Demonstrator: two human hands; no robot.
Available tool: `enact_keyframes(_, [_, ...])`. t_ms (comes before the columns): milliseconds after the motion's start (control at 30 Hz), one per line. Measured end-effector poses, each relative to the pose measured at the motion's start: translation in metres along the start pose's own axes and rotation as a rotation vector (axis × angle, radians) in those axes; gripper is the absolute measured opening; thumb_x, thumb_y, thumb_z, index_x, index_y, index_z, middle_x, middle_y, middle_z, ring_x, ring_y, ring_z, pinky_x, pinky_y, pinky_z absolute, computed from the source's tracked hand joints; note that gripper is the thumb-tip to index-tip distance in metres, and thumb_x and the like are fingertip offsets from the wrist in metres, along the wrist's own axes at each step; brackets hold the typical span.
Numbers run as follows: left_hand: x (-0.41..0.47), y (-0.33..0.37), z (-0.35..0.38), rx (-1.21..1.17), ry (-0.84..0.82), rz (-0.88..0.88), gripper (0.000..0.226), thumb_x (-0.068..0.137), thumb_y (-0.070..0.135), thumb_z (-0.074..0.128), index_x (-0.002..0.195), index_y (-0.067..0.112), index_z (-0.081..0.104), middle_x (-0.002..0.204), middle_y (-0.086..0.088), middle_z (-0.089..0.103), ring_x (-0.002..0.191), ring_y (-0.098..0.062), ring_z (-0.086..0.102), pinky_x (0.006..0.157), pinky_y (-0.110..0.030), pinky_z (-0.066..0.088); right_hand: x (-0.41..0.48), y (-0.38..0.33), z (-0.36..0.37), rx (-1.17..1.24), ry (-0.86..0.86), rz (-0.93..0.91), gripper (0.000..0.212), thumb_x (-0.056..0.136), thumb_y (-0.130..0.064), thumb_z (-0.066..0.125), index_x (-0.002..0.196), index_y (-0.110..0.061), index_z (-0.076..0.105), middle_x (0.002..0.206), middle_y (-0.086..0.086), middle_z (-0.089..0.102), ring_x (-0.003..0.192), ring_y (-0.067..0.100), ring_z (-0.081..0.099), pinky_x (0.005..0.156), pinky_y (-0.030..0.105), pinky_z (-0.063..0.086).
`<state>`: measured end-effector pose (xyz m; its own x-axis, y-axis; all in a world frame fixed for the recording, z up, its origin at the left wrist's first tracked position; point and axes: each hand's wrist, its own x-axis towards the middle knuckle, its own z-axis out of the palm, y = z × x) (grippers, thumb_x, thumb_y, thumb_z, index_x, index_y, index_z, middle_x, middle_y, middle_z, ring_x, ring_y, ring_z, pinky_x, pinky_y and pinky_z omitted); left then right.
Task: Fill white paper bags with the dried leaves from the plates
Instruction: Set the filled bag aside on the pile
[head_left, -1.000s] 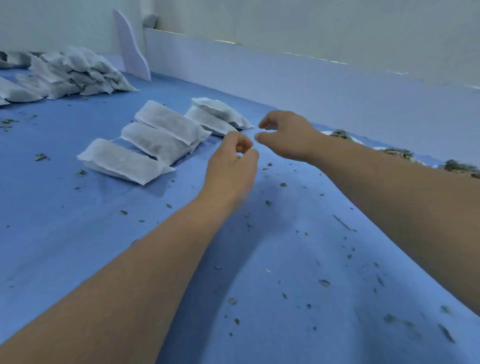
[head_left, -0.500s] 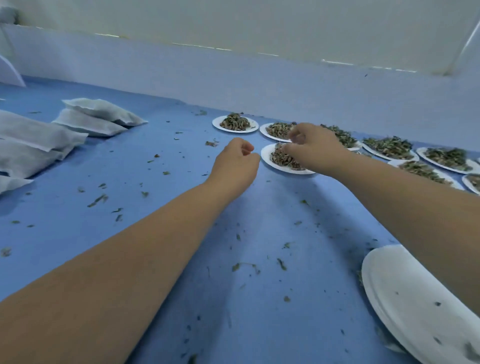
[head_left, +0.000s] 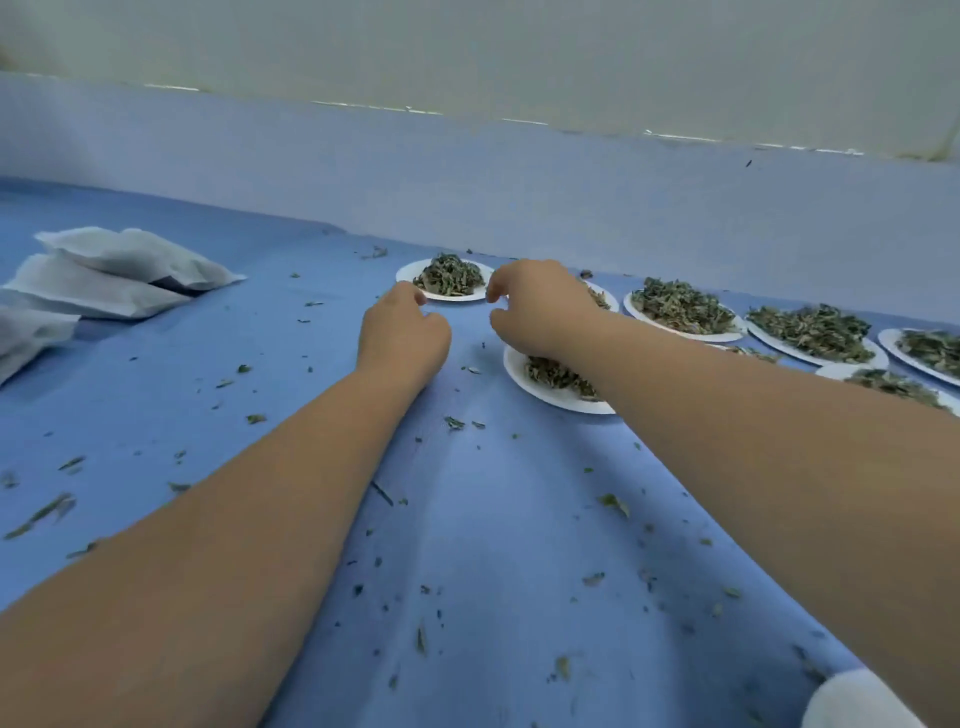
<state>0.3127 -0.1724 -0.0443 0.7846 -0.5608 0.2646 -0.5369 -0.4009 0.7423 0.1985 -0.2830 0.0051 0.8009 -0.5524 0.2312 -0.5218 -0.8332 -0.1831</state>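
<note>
Right hand (head_left: 540, 312) by plates (head_left: 550, 393), bags (head_left: 93, 288) lying left-right

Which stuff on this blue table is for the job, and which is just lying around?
For the job: dried leaves, the plates under them, white paper bags, left hand, right hand.
Just lying about: leaf crumbs scattered over the blue table, the wall behind.

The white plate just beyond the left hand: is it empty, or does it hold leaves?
It holds leaves. A heap of dried green leaves covers the middle of the plate; only its white rim shows bare.
</note>
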Motion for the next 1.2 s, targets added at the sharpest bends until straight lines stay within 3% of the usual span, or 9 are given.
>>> enact_keyframes(100, [0.005, -0.005, 0.002, -0.031, 0.014, -0.001, 0.026, 0.086, 0.015, 0.050, 0.111, 0.020, 0.053, 0.086, 0.002, 0.056, 0.077, -0.017, 0.052, 0.053, -0.025, 0.030, 0.026, -0.012, 0.006, -0.298, 0.083, -0.059, 0.021, 0.085, 0.000, 0.053, 0.090, -0.017, 0.063, 0.091, 0.007, 0.062, 0.086, 0.034, 0.061, 0.074, 0.036, 0.048])
enact_keyframes(133, [0.004, -0.005, 0.003, -0.019, 0.002, 0.006, 0.025, 0.085, 0.015, 0.051, 0.109, 0.020, 0.052, 0.081, 0.005, 0.053, 0.075, -0.015, 0.051, 0.052, -0.024, 0.029, 0.034, -0.018, 0.008, -0.414, 0.083, -0.108, 0.022, 0.082, 0.003, 0.052, 0.076, -0.018, 0.052, 0.078, 0.005, 0.053, 0.073, 0.032, 0.056, 0.067, 0.035, 0.042])
enact_keyframes(200, [0.003, -0.002, 0.007, -0.033, -0.016, 0.015, 0.024, 0.083, 0.014, 0.052, 0.106, 0.021, 0.049, 0.081, 0.006, 0.051, 0.079, -0.018, 0.052, 0.053, -0.024, 0.030, 0.043, -0.023, 0.009, -0.573, 0.042, -0.171, 0.035, 0.080, 0.007, 0.054, 0.067, -0.020, 0.035, 0.068, 0.001, 0.039, 0.056, 0.022, 0.041, 0.060, 0.033, 0.034])
enact_keyframes(300, [0.004, -0.005, 0.006, -0.098, -0.026, -0.002, 0.025, 0.081, 0.013, 0.051, 0.105, 0.021, 0.047, 0.088, 0.004, 0.053, 0.086, -0.024, 0.057, 0.056, -0.030, 0.035, 0.063, -0.028, 0.015, -0.644, 0.018, -0.195, 0.036, 0.080, 0.008, 0.055, 0.067, -0.019, 0.035, 0.068, 0.002, 0.039, 0.053, 0.018, 0.036, 0.052, 0.030, 0.027])
enact_keyframes(667, [0.001, -0.001, 0.002, -0.174, -0.038, -0.028, 0.020, 0.080, 0.012, 0.051, 0.100, 0.018, 0.048, 0.085, 0.007, 0.050, 0.087, -0.024, 0.058, 0.065, -0.034, 0.044, 0.094, -0.015, 0.037, -0.700, -0.056, -0.216, 0.027, 0.079, 0.002, 0.053, 0.068, -0.017, 0.037, 0.070, 0.003, 0.042, 0.054, 0.020, 0.040, 0.050, 0.025, 0.027])
enact_keyframes(867, [0.003, 0.000, 0.003, -0.197, -0.032, -0.041, 0.022, 0.081, 0.013, 0.051, 0.102, 0.020, 0.047, 0.089, 0.004, 0.054, 0.088, -0.023, 0.057, 0.057, -0.031, 0.036, 0.097, -0.012, 0.042, -0.704, -0.025, -0.255, 0.028, 0.082, -0.001, 0.052, 0.066, -0.017, 0.036, 0.067, 0.004, 0.042, 0.054, 0.020, 0.039, 0.051, 0.025, 0.029])
enact_keyframes(1067, [0.017, -0.003, -0.001, -0.426, 0.264, -0.196, 0.028, 0.095, 0.021, 0.042, 0.122, 0.017, 0.049, 0.128, -0.004, 0.056, 0.110, -0.025, 0.055, 0.093, -0.038, 0.046, 0.070, -0.019, 0.029, -0.663, -0.012, -0.269, 0.025, 0.084, -0.004, 0.053, 0.069, -0.018, 0.039, 0.067, 0.002, 0.039, 0.054, 0.020, 0.036, 0.055, 0.029, 0.032])
enact_keyframes(1133, [0.019, -0.005, -0.004, -0.490, 0.331, -0.248, 0.027, 0.096, 0.022, 0.039, 0.120, 0.017, 0.051, 0.121, -0.001, 0.058, 0.104, -0.023, 0.057, 0.089, -0.037, 0.047, 0.050, -0.025, 0.024, -0.649, -0.022, -0.295, 0.018, 0.084, -0.004, 0.054, 0.075, -0.018, 0.046, 0.068, 0.001, 0.040, 0.055, 0.021, 0.039, 0.054, 0.028, 0.032])
enact_keyframes(1200, [0.018, -0.003, -0.013, -0.537, 0.399, -0.257, 0.021, 0.095, 0.019, 0.039, 0.110, 0.019, 0.055, 0.095, 0.011, 0.057, 0.086, -0.013, 0.056, 0.070, -0.027, 0.043, 0.027, -0.034, 0.017, -0.646, -0.014, -0.321, 0.017, 0.084, -0.005, 0.054, 0.078, -0.018, 0.047, 0.068, 0.000, 0.037, 0.055, 0.021, 0.037, 0.050, 0.026, 0.025])
